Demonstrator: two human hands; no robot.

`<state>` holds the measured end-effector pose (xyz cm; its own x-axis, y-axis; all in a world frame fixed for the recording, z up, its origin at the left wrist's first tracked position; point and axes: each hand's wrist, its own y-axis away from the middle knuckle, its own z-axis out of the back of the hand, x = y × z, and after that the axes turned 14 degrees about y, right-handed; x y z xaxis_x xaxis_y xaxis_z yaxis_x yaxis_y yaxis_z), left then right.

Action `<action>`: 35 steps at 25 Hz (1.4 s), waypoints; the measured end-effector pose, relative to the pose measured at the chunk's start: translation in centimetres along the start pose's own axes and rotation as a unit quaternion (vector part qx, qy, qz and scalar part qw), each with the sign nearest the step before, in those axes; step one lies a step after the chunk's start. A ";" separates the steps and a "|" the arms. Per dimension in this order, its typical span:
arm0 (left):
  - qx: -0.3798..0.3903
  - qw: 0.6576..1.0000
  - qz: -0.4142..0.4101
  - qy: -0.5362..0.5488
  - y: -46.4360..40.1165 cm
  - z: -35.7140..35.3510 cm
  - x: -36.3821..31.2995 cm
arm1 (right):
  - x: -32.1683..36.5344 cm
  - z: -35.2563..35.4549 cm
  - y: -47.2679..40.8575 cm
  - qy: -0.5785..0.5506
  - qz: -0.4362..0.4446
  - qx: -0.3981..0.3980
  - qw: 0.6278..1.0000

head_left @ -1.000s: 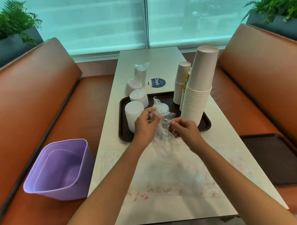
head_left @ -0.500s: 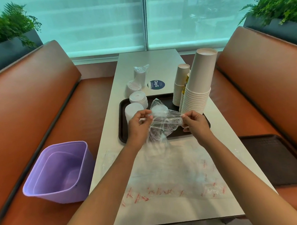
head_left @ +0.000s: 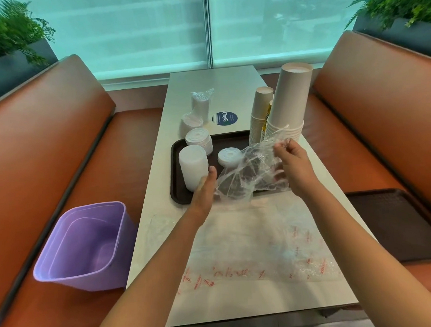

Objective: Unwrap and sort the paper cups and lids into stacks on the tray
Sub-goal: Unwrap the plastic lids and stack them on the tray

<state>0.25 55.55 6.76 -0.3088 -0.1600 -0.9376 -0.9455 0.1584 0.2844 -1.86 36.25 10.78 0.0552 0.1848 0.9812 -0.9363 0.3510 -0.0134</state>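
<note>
Lids (head_left: 229,157) on tray (head_left: 176,175), wrapper (head_left: 249,173) pinched by right hand (head_left: 292,162), left hand (head_left: 205,186) relaxed

A long white table (head_left: 221,94) stands between two orange-brown leather benches (head_left: 55,135), one on each side. Behind it a wide window (head_left: 154,30) with blinds gives soft bluish daylight. Green ferns in dark planters (head_left: 12,48) sit behind both bench backs.

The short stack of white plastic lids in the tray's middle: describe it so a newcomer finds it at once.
Start at the dark brown tray on the white table. Mid-tray sits a short stack of white plastic lids, touching the clear plastic wrap. Unlike the lid stacks along the left rim, it stands alone and is lowest.
</note>
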 end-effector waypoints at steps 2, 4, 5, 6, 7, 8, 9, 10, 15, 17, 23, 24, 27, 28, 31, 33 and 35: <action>0.013 0.995 0.086 0.056 0.0 0.0 0.7 | -0.5 0.0 -0.2 -0.011 -0.007 -0.046 0.999; 0.052 0.992 0.084 0.081 0.0 -0.6 0.6 | -1.0 -0.1 -0.2 -0.018 -0.018 -0.080 0.996; 0.059 0.993 0.063 0.086 0.1 -1.0 0.3 | -1.2 -0.1 -0.2 -0.021 -0.023 -0.086 0.996; 0.051 0.994 0.040 0.086 0.1 -1.4 0.0 | -1.5 -0.1 -0.2 -0.019 -0.027 -0.084 0.996; 0.040 0.993 0.021 0.107 0.0 -1.7 -0.1 | -1.9 0.0 -0.2 -0.012 -0.030 -0.079 0.996; 0.020 0.990 0.005 0.140 -0.1 -1.8 -0.3 | -2.3 0.1 -0.3 0.001 -0.033 -0.075 0.997; -0.006 0.981 -0.008 0.192 -0.4 -1.8 -0.5 | -2.8 0.4 -0.4 0.013 -0.037 -0.079 0.996; -0.030 0.973 -0.025 0.228 -0.6 -1.5 -0.7 | -3.3 0.6 -0.5 0.022 -0.040 -0.089 0.995; 0.116 0.980 0.013 0.163 -0.1 -0.3 -1.4 | -5.2 1.3 -0.6 -0.081 -0.103 -0.097 0.987; 0.183 0.982 0.024 0.038 0.2 0.2 -0.8 | -5.7 1.4 -0.6 -0.061 -0.137 -0.082 0.985; 0.044 0.994 -0.020 -0.099 -0.6 1.8 1.6 | -7.8 2.3 0.0 -0.003 -0.164 -0.119 0.979; 0.013 0.995 -0.020 -0.099 -0.7 2.0 1.7 | -8.2 2.4 0.2 -0.005 -0.175 -0.114 0.978; -0.038 0.990 -0.019 -0.136 -1.0 2.6 2.6 | -9.5 2.5 0.9 0.046 -0.231 -0.080 0.969; -0.048 0.986 -0.018 -0.161 -1.1 2.8 2.9 | -9.7 2.6 1.0 0.099 -0.244 -0.071 0.962; -0.047 0.974 0.011 -0.219 -1.2 3.3 4.1 | -10.1 2.4 1.2 0.349 -0.170 -0.094 0.917; -0.042 0.969 0.039 -0.242 -1.0 3.3 4.8 | -9.1 0.7 1.8 0.403 -0.042 -0.105 0.908; -0.034 0.965 0.046 -0.255 -0.8 3.3 5.4 | -9.0 -2.1 2.7 0.404 0.059 -0.033 0.912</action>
<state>-0.30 57.76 0.81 -0.3180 0.3542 -0.8794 -0.9262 0.0822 0.3680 -4.18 37.46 1.55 0.2186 0.8321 0.5098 -0.9311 0.3342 -0.1463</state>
